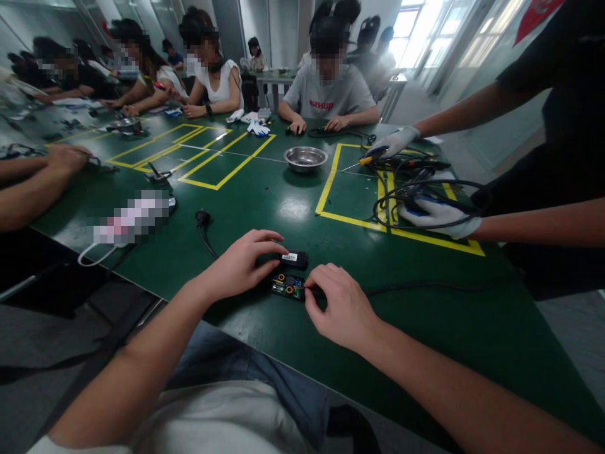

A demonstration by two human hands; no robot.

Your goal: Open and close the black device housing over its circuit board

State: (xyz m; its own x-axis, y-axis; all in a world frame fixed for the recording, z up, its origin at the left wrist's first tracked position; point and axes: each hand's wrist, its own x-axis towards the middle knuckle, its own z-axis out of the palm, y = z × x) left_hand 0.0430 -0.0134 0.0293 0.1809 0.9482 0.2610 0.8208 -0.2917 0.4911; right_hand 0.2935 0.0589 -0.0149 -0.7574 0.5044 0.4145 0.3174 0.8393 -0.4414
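Observation:
An opened black power adapter lies on the green table before me. Its lower case half (282, 294) holds a circuit board (289, 285) with copper coils and small parts. Just behind it rests the black cover (299, 260) with a white label. My left hand (248, 261) curls its thumb and fingers round the left end of that cover. At the board's right end, my right hand (338, 302) has thumb and forefinger pinched together on the edge of the case. A black cable (425, 286) runs off to the right from behind this hand.
A black plug (202, 217) lies left of my hands. Behind stands a metal bowl (305, 159). At right, a co-worker's gloved hands (435, 214) hold coiled cables (392, 202) and a screwdriver (366, 161). Yellow tape (352, 221) marks the table; other people sit around it.

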